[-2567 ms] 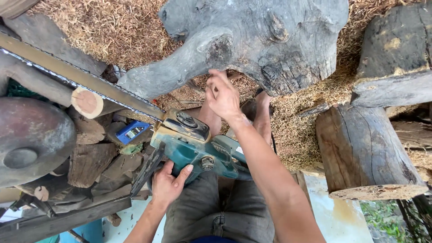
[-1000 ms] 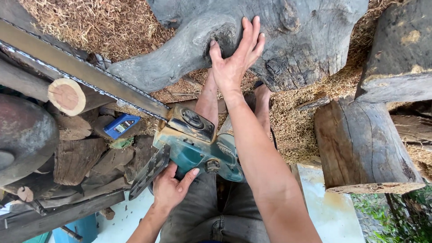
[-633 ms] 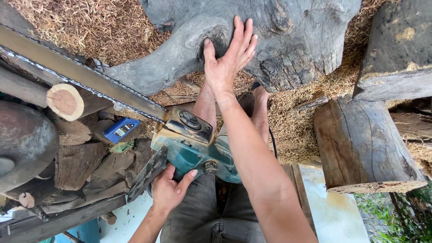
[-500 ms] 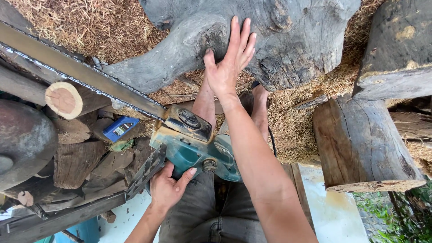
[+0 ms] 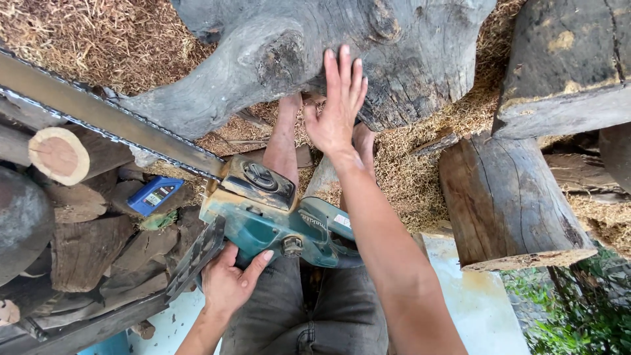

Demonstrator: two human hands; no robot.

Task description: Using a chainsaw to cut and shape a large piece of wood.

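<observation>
A large grey weathered gnarled log (image 5: 368,52) lies far across the sawdust. Nearer, the teal chainsaw (image 5: 269,217) rests on the lap, left hand (image 5: 227,283) gripping its handle for support. The right hand (image 5: 338,108) presses flat, fingers spread, on the log.

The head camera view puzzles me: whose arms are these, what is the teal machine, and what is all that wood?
The camera sits on a person's head and looks down, so the arms are their own. The left hand holds the teal chainsaw by its body; its long bar runs up and left over a stack of cut logs. The right hand lies flat, fingers spread, on a big grey gnarled log. Sawdust covers the ground. A small blue device lies among the logs, and a thick stump stands at right.
</observation>
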